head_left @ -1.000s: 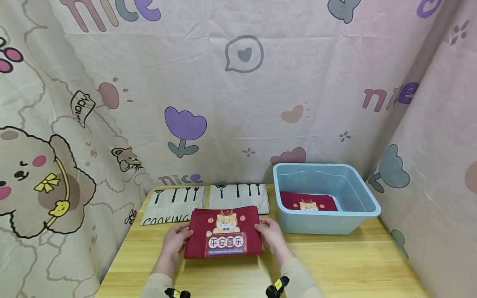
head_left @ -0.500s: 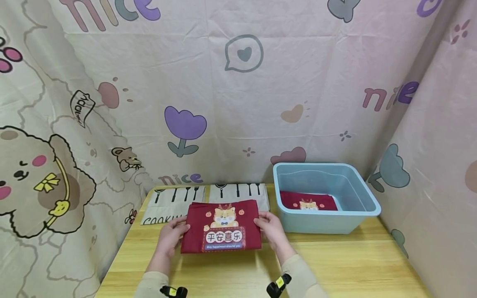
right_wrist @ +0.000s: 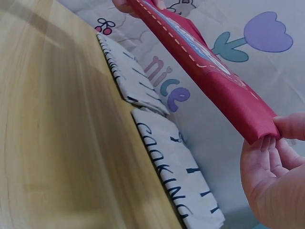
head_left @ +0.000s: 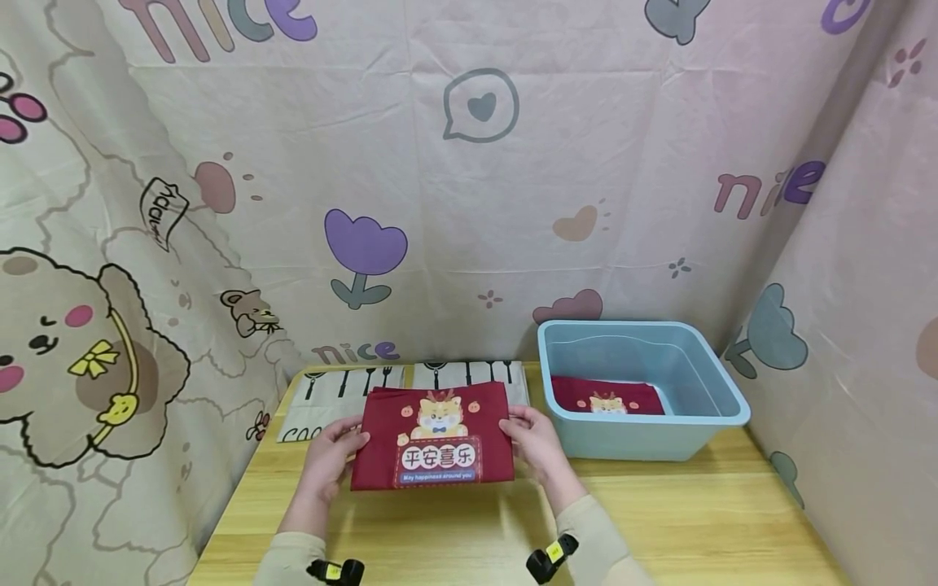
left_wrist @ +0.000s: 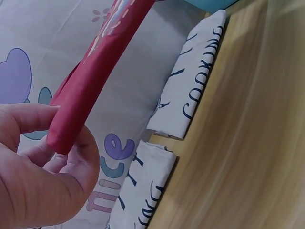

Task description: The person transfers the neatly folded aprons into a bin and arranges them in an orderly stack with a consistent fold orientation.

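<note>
Both hands hold up a folded dark-red cloth printed with a cartoon animal and white lettering. The left hand pinches its left edge, thumb on top and fingers beneath. At the opposite edge, the right hand grips it the same way. In the left wrist view the cloth slants up from the thumb, well apart from the wooden table. The right wrist view shows the cloth's thick folded end between thumb and fingers.
Two folded white cloths with cutlery prints, one left and one right, lie at the table's back, partly hidden by the red cloth. A light-blue plastic tub stands at the back right, holding a similar red cloth. Printed curtains surround the table.
The red cloth has risen, moving slightly left and tilting toward the viewer, with both hands keeping hold of it. The tub and white cloths have not moved.
</note>
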